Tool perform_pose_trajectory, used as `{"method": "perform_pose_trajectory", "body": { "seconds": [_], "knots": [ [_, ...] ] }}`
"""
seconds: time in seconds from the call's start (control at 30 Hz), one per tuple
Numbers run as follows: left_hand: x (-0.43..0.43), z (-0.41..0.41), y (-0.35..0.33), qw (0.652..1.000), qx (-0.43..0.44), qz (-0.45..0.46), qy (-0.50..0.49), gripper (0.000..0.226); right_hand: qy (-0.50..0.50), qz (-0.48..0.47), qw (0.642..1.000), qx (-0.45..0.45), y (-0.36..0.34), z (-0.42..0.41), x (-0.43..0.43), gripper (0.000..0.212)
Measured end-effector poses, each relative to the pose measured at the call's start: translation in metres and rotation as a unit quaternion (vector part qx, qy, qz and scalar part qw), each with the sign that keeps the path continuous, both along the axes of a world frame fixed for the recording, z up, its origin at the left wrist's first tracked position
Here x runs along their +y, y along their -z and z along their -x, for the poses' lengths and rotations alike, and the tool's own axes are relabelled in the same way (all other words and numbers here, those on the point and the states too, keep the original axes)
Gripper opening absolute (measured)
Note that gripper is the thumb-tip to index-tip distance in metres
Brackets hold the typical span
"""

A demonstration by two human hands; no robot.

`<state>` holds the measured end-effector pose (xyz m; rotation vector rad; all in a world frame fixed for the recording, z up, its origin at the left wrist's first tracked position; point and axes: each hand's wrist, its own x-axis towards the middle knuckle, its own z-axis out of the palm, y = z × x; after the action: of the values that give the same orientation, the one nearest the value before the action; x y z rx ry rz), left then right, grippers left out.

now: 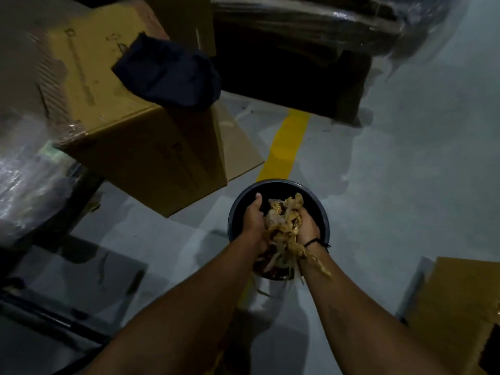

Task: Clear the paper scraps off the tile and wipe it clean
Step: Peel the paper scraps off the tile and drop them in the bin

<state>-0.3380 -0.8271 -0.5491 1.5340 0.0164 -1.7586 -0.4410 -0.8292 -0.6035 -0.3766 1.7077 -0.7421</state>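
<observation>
From the head camera, a pale grey, smooth floor (405, 185) fills the dim room, with a yellow painted line (286, 139) running away from the person and passing under a round dark bin (234, 209) that stands on it. Both bare forearms reach forward over the bin's mouth. The left hand (253, 220) and the right hand (307, 226) press a tangled wad of tan paper scraps (284, 220) between them, fingers curled round it and the left thumb pointing forward; loose strips trail down over the right wrist, which wears a dark band (313, 241). The wad sits above the bin's opening, not on any tile. To the left, a large cardboard box (121, 131) juts out with a dark cloth (167, 74) draped on its top corner, and a flat cardboard sheet (240, 150) lies on the floor beside it. Shiny plastic wrap (21, 180) covers goods at the far left, and more wrapped stock (297, 17) stands at the back. Another piece of cardboard (460, 307) lies at the lower right. A dark glossy surface (81, 266) shows at lower left; whether it is the tile cannot be told.
</observation>
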Motion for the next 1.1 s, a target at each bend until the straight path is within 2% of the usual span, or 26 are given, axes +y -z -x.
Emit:
{"method": "perform_pose_trajectory", "body": {
  "seconds": [0.13,0.27,0.33,0.43,0.53,0.57,0.67,0.7,0.8,0.87,0.9,0.93,1.0,1.1],
  "knots": [
    [-0.014,-0.008,0.049,1.0,-0.013,0.017,-0.012,0.064,0.04,-0.046,0.998,-0.022,0.047,0.008,-0.017,0.044],
    [-0.022,-0.02,0.079,0.998,-0.037,0.044,0.002,0.059,0.076,-0.059,0.991,-0.094,0.077,0.011,-0.025,0.062],
    [-0.022,-0.024,0.077,0.996,-0.064,0.063,0.011,0.058,0.086,-0.058,0.986,-0.129,0.073,0.014,-0.027,0.062],
    [-0.024,-0.022,0.059,0.993,-0.069,0.087,0.028,0.057,0.062,-0.005,0.992,-0.11,0.042,0.014,-0.03,0.056],
    [-0.027,-0.012,0.041,0.994,-0.049,0.096,0.024,0.061,-0.027,0.139,0.989,-0.043,-0.002,0.001,-0.016,0.064],
    [-0.028,-0.007,0.037,0.996,-0.03,0.083,0.027,0.065,-0.081,0.197,0.977,-0.004,-0.011,-0.005,-0.005,0.066],
    [-0.033,-0.001,0.028,0.998,0.054,0.028,0.026,0.08,-0.242,0.338,0.907,0.065,-0.024,-0.028,0.028,0.056],
    [-0.035,0.0,0.026,0.997,0.069,0.021,0.024,0.082,-0.29,0.348,0.887,0.085,-0.024,-0.032,0.032,0.057],
    [-0.032,-0.005,0.015,0.994,0.099,0.034,0.037,0.092,-0.413,0.354,0.823,0.164,0.014,-0.022,0.024,0.078],
    [-0.024,-0.011,0.002,0.989,0.13,0.056,0.035,0.092,-0.468,0.285,0.805,0.227,0.044,-0.007,0.011,0.081],
    [-0.02,-0.013,-0.005,0.987,0.136,0.077,0.028,0.088,-0.454,0.233,0.83,0.226,0.045,-0.001,0.007,0.078],
    [-0.017,-0.015,-0.015,0.984,0.137,0.108,0.02,0.083,-0.388,0.17,0.89,0.171,0.04,0.0,0.002,0.071],
    [-0.01,-0.01,-0.038,0.976,0.106,0.191,0.02,0.073,-0.222,0.075,0.97,0.068,0.028,0.005,-0.001,0.065],
    [0.002,0.01,-0.051,0.958,-0.02,0.264,0.11,0.061,-0.105,-0.01,0.994,-0.025,-0.002,0.009,0.001,0.075]
  ]
}}
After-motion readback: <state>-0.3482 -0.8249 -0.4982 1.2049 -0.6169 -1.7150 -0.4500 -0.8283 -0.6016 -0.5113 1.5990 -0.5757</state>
